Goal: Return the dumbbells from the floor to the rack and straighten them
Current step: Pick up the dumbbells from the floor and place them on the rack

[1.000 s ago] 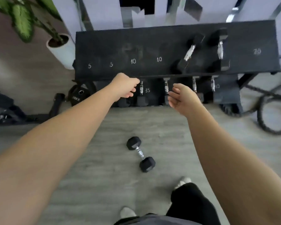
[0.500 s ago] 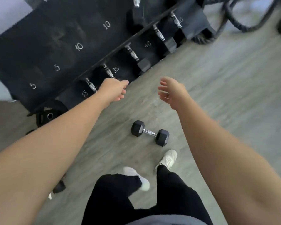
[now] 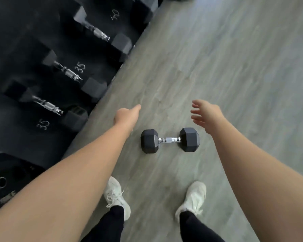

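Note:
A small black hex dumbbell (image 3: 170, 140) with a chrome handle lies crosswise on the grey wood floor, right in front of my feet. My left hand (image 3: 127, 115) hovers above and just left of it, fingers curled loosely, holding nothing. My right hand (image 3: 205, 114) hangs above its right head, fingers spread and empty. The black rack (image 3: 24, 49) runs along the left, its lower shelf holding large dumbbells (image 3: 66, 72) beside chalked marks 35 and 50.
My white shoes (image 3: 116, 196) stand just behind the dumbbell. A black weight plate (image 3: 5, 182) leans at the lower left by the rack's end. Grey floor stretches to the right.
The view has swung down and closer to the floor. Both hands have dropped from near the rack to either side of the floor dumbbell. My right hand's fingers have spread.

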Demonstrator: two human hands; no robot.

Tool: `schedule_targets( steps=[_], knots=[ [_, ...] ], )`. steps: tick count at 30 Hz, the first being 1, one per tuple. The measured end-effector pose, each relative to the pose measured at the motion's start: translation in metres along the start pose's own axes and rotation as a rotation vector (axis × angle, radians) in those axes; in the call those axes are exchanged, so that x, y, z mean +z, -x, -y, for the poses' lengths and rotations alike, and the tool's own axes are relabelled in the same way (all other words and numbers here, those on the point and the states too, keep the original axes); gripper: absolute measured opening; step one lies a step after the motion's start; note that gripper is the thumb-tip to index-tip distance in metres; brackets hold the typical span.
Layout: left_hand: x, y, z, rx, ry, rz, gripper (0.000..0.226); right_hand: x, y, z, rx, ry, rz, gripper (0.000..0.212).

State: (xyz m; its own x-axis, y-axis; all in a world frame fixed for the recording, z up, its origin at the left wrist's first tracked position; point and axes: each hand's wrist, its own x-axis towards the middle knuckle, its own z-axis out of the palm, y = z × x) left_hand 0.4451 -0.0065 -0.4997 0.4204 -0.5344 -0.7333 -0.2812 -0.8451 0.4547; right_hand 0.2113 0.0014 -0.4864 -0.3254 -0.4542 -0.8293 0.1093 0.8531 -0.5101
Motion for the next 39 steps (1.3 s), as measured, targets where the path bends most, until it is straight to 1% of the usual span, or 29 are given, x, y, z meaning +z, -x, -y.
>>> schedule_targets(
  steps=[2,4,5,7,9,10,12,14,16,18,19,22,25,28,31,33,35,39],
  knots=[
    [0.038,-0.046,0.034,-0.054,0.077,-0.013,0.036,0.016,-0.054,-0.034,0.001,-0.009,-0.019,0.028],
    [0.08,-0.093,0.072,-0.066,0.113,-0.026,0.038,0.027,-0.113,-0.074,-0.005,-0.027,-0.04,0.042],
    [0.099,-0.115,0.089,-0.081,0.132,-0.031,0.045,0.031,-0.139,-0.093,-0.011,-0.015,-0.05,0.046],
    [0.128,-0.147,0.121,-0.12,0.188,-0.047,0.067,0.034,-0.181,-0.124,-0.009,0.034,-0.074,0.048],
    [0.153,-0.172,0.15,-0.122,0.21,-0.106,0.08,0.031,-0.22,-0.157,-0.025,0.075,-0.145,0.046],
    [0.163,-0.183,0.162,-0.113,0.22,-0.133,0.079,0.028,-0.237,-0.171,-0.033,0.093,-0.186,0.044],
    [0.176,-0.198,0.181,-0.12,0.219,-0.149,0.072,0.023,-0.26,-0.19,-0.036,0.142,-0.255,0.041],
    [0.183,-0.212,0.19,-0.188,0.252,-0.069,0.06,0.018,-0.279,-0.197,-0.032,0.191,-0.274,0.044],
    [0.186,-0.225,0.192,-0.261,0.233,0.061,0.049,0.011,-0.297,-0.2,0.011,0.202,-0.249,0.039],
    [0.186,-0.236,0.189,-0.288,0.183,0.173,0.035,0.007,-0.309,-0.204,0.065,0.217,-0.198,0.023],
    [0.186,-0.242,0.188,-0.302,0.162,0.211,0.032,0.005,-0.315,-0.206,0.079,0.243,-0.179,0.018],
    [0.184,-0.254,0.19,-0.31,0.094,0.247,0.025,0.006,-0.321,-0.207,0.121,0.291,-0.089,0.017],
    [0.183,-0.26,0.191,-0.3,0.04,0.268,0.02,0.004,-0.322,-0.203,0.164,0.328,-0.018,0.024],
    [0.181,-0.262,0.192,-0.31,0.013,0.304,0.02,0.0,-0.32,-0.205,0.163,0.332,0.023,0.023],
    [0.179,-0.255,0.195,-0.347,-0.011,0.327,0.027,-0.008,-0.316,-0.213,0.182,0.31,0.057,0.024],
    [0.179,-0.247,0.198,-0.391,-0.026,0.345,0.034,-0.017,-0.312,-0.222,0.234,0.315,0.079,0.032],
    [0.179,-0.248,0.202,-0.396,-0.013,0.373,0.039,-0.026,-0.311,-0.23,0.27,0.282,0.122,0.041],
    [0.178,-0.254,0.207,-0.413,0.016,0.353,0.049,-0.03,-0.315,-0.238,0.343,0.171,0.181,0.05]
  ],
)
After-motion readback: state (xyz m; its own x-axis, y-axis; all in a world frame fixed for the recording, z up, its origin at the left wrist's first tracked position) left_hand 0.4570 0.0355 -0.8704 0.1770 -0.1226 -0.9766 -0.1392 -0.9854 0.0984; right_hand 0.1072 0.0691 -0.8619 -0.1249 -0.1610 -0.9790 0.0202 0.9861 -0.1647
